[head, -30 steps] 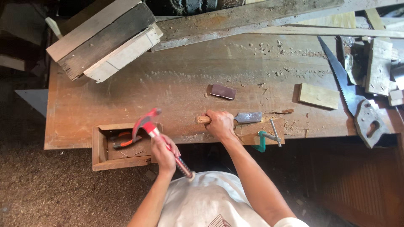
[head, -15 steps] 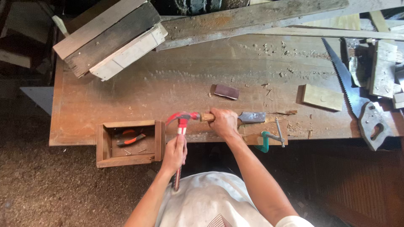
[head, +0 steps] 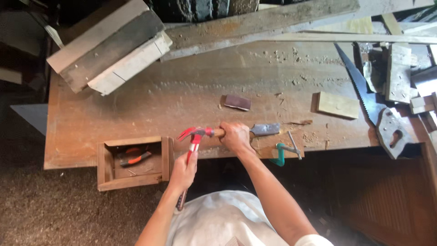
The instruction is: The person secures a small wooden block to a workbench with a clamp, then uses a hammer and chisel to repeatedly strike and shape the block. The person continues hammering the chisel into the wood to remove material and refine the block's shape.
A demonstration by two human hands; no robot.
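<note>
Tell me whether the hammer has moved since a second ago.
Yes. The hammer has swung right, away from the wooden box, and its head now meets the chisel handle.

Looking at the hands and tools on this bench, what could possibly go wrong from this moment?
1. The hammer head meets the chisel handle right beside the right hand; a glancing blow could hit the fingers.
2. The left hand grips the hammer partway up the handle, which may reduce control.
3. The saw lies with teeth exposed at the workbench edge; a reaching arm could catch it.
</note>
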